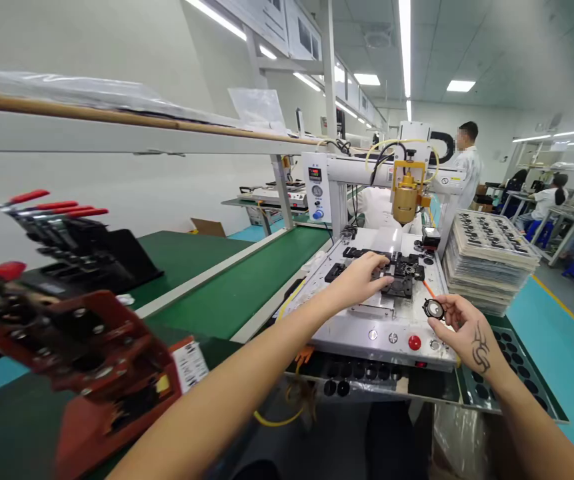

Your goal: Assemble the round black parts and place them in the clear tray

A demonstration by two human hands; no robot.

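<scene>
Two bare arms (254, 363) reach forward, palms down on the left side.
The left hand (364, 279) extends, thumb parted; the right hand (459, 323), tattooed toward the wrist, pinches near the machine base's (349, 337) front right corner.

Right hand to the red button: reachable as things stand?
Likely yes: the right hand is just right of the red button, with nothing visible between. It holds a round part, though, so pressing might need a spare finger.

head view | worn on the head | faces forward and down | near, looking over the white machine (354, 327)
</scene>
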